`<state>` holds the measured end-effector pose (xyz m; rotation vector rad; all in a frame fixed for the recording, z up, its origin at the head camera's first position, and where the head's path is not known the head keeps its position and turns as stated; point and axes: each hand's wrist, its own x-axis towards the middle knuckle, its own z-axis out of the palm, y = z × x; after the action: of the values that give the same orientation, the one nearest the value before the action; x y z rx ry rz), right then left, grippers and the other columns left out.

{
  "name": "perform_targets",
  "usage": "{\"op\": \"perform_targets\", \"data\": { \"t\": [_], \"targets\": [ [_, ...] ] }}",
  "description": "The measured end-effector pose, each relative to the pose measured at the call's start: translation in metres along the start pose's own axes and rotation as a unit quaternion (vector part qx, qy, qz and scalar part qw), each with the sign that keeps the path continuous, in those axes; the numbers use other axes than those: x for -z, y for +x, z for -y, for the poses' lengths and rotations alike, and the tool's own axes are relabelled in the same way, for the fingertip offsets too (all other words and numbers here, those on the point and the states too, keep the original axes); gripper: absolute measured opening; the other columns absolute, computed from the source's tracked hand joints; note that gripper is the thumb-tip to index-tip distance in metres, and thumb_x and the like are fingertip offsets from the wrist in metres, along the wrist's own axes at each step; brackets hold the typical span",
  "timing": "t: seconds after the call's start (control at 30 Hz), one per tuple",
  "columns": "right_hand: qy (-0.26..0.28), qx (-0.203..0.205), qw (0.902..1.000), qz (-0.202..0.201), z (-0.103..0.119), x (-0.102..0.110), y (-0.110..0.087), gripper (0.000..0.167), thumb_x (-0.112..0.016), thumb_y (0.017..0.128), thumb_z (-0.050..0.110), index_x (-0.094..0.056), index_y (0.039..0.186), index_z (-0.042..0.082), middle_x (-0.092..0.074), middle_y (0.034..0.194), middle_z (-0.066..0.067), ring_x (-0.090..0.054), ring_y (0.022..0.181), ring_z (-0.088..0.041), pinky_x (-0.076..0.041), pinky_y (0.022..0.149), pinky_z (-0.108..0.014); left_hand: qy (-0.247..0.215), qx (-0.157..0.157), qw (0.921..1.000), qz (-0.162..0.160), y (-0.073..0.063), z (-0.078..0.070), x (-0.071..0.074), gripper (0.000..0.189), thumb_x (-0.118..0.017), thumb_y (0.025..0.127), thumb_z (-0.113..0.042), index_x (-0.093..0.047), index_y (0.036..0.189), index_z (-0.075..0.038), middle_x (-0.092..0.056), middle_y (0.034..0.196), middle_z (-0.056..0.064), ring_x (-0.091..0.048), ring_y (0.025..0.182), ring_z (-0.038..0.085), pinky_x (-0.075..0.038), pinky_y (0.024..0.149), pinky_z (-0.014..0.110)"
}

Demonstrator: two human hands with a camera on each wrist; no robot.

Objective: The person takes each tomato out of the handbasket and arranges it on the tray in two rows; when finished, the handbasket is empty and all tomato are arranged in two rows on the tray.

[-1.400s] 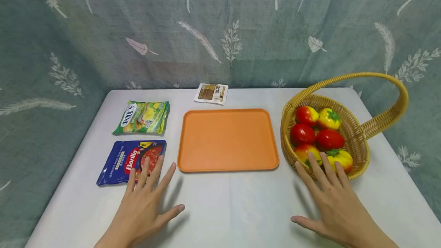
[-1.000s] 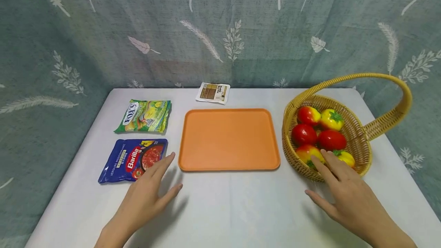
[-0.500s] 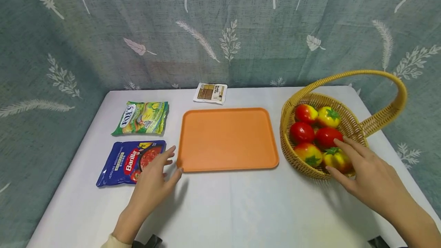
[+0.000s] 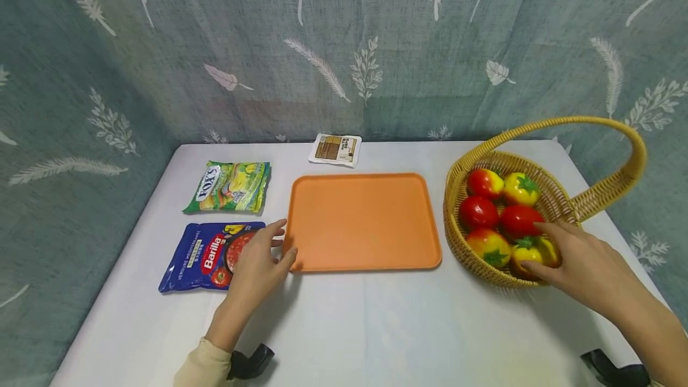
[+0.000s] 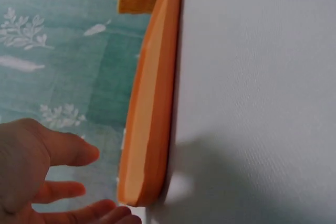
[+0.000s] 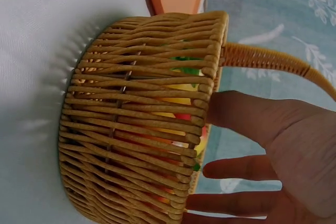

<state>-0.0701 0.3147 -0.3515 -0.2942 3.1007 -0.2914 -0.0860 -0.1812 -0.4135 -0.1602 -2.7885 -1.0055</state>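
Observation:
My right hand (image 4: 591, 261) reaches over the near right rim of a wicker basket (image 4: 455, 246). Its thumb and fingers, loosely bent, lie to either side of a yellow-and-red fruit with a green leafy top (image 4: 522, 257). In the right wrist view the fingertips pass behind the basket's woven wall (image 6: 121, 124), which hides where they end. My left hand (image 4: 260, 264) hovers with relaxed, spread fingers at the near left corner of an orange tray (image 4: 365, 220), overlapping a blue Barilla pouch (image 4: 196, 255). Nothing lies between its fingers in the left wrist view.
Red fruits (image 4: 478, 212) and more yellow-and-red ones share the basket, whose tall handle (image 4: 636, 154) arches to the right. A green Fox's candy bag (image 4: 231, 187) lies behind the pouch. Beyond the tray is a small white-and-brown packet (image 4: 335, 149). A patterned curtain (image 4: 398, 46) borders the table.
My right hand has moved right and forward from the basket's near side, its fingers now down around the fruit. My left hand has shifted right, from over the pouch to the tray's corner.

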Motion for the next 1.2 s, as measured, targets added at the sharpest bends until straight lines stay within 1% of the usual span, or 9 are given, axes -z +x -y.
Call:
{"op": "perform_targets", "data": {
  "t": [0.1,0.2,0.43,0.57,0.67,0.8,0.97,1.13,1.2],
  "targets": [
    [0.004,-0.004,0.9997,0.022,-0.003,-0.001,0.003,0.077,-0.084,0.076,0.044,-0.059,0.125,-0.010,-0.057,0.122,-0.038,-0.055,0.105,-0.058,-0.046,0.078,-0.070,0.007,0.018,0.9997,0.013,0.004,0.002,-0.002,0.060,-0.077,0.084,-0.013,-0.054,0.138,0.001,-0.063,0.122,0.021,-0.066,0.105,0.035,-0.053,0.086,0.052],
    [0.003,-0.003,0.9994,0.034,-0.004,-0.001,0.008,0.081,-0.085,0.074,0.046,-0.059,0.124,-0.012,-0.060,0.117,-0.036,-0.059,0.098,-0.054,-0.047,0.076,-0.067,0.016,0.037,0.9988,0.027,0.007,0.002,-0.003,0.059,-0.075,0.085,-0.014,-0.055,0.138,0.001,-0.062,0.122,0.022,-0.065,0.108,0.037,-0.051,0.090,0.053],
    [0.023,-0.003,0.9972,0.071,-0.008,0.001,0.013,0.080,-0.087,0.072,0.044,-0.060,0.119,-0.014,-0.067,0.101,-0.027,-0.062,0.083,-0.041,-0.051,0.069,-0.060,0.009,0.070,0.9958,0.059,0.015,0.001,-0.007,0.058,-0.071,0.088,-0.008,-0.052,0.141,0.001,-0.060,0.123,0.022,-0.062,0.110,0.037,-0.051,0.092,0.052],
    [0.028,0.003,0.9968,0.074,-0.007,-0.001,0.015,0.076,-0.088,0.071,0.043,-0.062,0.115,-0.014,-0.067,0.088,-0.016,-0.058,0.072,-0.029,-0.051,0.062,-0.049,0.005,0.070,0.9960,0.056,0.020,0.004,-0.009,0.056,-0.070,0.087,-0.004,-0.051,0.140,0.003,-0.061,0.117,0.023,-0.062,0.104,0.035,-0.052,0.088,0.050],
    [0.028,0.009,0.9970,0.072,-0.007,-0.003,0.016,0.068,-0.087,0.072,0.041,-0.064,0.108,-0.012,-0.062,0.077,-0.006,-0.052,0.065,-0.023,-0.045,0.055,-0.040,0.002,0.065,0.9967,0.049,0.024,0.006,-0.011,0.055,-0.069,0.087,-0.002,-0.053,0.138,0.005,-0.062,0.112,0.022,-0.062,0.098,0.033,-0.052,0.085,0.048],
    [0.034,0.016,0.9971,0.067,-0.006,-0.006,0.015,0.059,-0.088,0.072,0.037,-0.064,0.101,-0.007,-0.054,0.071,-0.001,-0.048,0.062,-0.020,-0.037,0.052,-0.035,0.002,0.061,0.9970,0.047,0.028,0.010,-0.012,0.053,-0.066,0.086,0.002,-0.054,0.137,0.006,-0.063,0.107,0.020,-0.060,0.093,0.031,-0.051,0.083,0.047],
    [0.033,0.025,0.9971,0.064,-0.005,-0.009,0.016,0.053,-0.089,0.070,0.035,-0.063,0.097,-0.002,-0.050,0.069,0.000,-0.046,0.061,-0.019,-0.035,0.052,-0.034,0.022,0.060,0.9964,0.056,0.031,0.012,-0.011,0.052,-0.061,0.085,0.005,-0.055,0.136,0.009,-0.061,0.104,0.021,-0.057,0.090,0.030,-0.050,0.079,0.045],
    [0.014,0.024,0.9973,0.067,-0.004,-0.007,0.018,0.053,-0.089,0.068,0.036,-0.064,0.096,-0.001,-0.055,0.074,-0.001,-0.050,0.066,-0.022,-0.040,0.053,-0.037,0.042,0.066,0.9942,0.074,0.032,0.009,-0.010,0.056,-0.061,0.084,0.003,-0.054,0.139,0.006,-0.060,0.111,0.023,-0.057,0.095,0.033,-0.049,0.083,0.049],
    [0.006,0.016,0.9976,0.067,-0.004,-0.005,0.017,0.055,-0.089,0.067,0.037,-0.065,0.098,-0.002,-0.059,0.078,-0.005,-0.053,0.068,-0.025,-0.044,0.054,-0.041,0.046,0.065,0.9941,0.074,0.032,0.008,-0.011,0.056,-0.061,0.084,0.002,-0.054,0.140,0.005,-0.060,0.112,0.024,-0.058,0.096,0.033,-0.050,0.083,0.050]
  ]
}}
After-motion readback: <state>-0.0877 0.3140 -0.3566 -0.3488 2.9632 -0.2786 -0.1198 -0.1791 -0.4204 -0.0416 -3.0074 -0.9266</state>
